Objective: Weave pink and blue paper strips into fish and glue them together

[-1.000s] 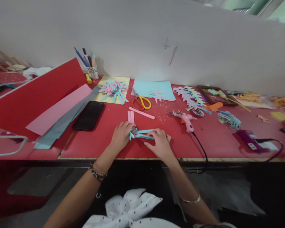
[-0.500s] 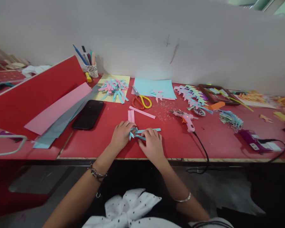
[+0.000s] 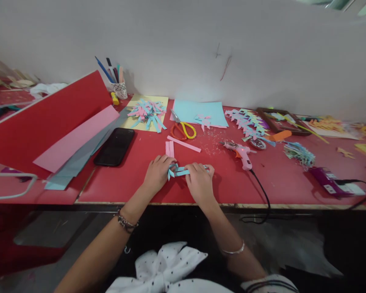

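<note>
Low over the front of the red table, my left hand (image 3: 157, 172) is closed on the folded end of some blue paper strips (image 3: 180, 171). The strips run sideways to my right hand (image 3: 200, 179), whose fingers pinch their other end. Part of the paper is hidden under my fingers. Just beyond my left hand lie short pink paper strips (image 3: 170, 149), with one longer pink strip (image 3: 184, 144) slanting beside them. Farther back, scissors (image 3: 183, 129) with red and yellow handles rest near a blue sheet (image 3: 213, 112).
A pink glue gun (image 3: 240, 152) with a trailing cord lies on the right, near a purple power box (image 3: 326, 182). A black phone (image 3: 114, 147) and leaning red board (image 3: 57, 122) are on the left. Folded paper pieces (image 3: 148, 112) lie at the back, beside a pen cup (image 3: 119, 89).
My right hand has shifted a little to the right along the blue strips, and they now lie closer together. My left hand keeps its hold. The view has shifted slightly.
</note>
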{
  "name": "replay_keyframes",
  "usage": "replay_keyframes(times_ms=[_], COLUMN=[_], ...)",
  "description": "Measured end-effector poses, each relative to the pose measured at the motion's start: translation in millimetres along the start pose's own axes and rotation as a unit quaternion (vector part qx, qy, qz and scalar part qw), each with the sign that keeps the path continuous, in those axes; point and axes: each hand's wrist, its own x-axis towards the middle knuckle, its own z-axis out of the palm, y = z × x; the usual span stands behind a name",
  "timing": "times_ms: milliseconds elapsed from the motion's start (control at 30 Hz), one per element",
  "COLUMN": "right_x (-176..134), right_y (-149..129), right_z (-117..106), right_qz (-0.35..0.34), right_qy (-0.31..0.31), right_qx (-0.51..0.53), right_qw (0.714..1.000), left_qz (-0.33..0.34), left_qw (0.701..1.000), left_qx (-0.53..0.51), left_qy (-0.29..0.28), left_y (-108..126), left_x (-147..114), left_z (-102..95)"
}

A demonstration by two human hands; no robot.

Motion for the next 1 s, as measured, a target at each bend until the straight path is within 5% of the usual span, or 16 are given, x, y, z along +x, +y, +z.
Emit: replay_keyframes(times_ms=[233, 433, 667, 833, 933, 1000], right_x=[15, 35, 48, 49, 48, 45], right_y=[16, 12, 0, -6, 1, 11], right_z=[-27, -41, -32, -33, -30, -26], right_qz=[-0.116, -0.162, -0.23, -0.236, -0.182, -0.136], right_qy=[-0.127, -0.131, -0.127, -0.111, -0.084, -0.043], right_qx=[0.191, 0.178, 0.214, 0.295, 0.382, 0.37], right_qw=[0.966, 0.962, 0.941, 0.919, 0.902, 0.918], left_qz=[0.026, -0.006, 0.027, 0.024, 0.012, 0.004], left_qw=[0.998, 0.977, 0.971, 0.961, 0.952, 0.947], left_qx=[-0.053, -0.191, -0.235, -0.274, -0.304, -0.319], left_qy=[0.021, 0.097, 0.027, 0.021, 0.02, 0.017], left_y=[-4, -7, -6, -6, -7, -7], left_x=[-1, 0, -1, 0, 1, 1], left_z=[-0.3, -1.3, -1.1, 1.6, 0.7, -0.4])
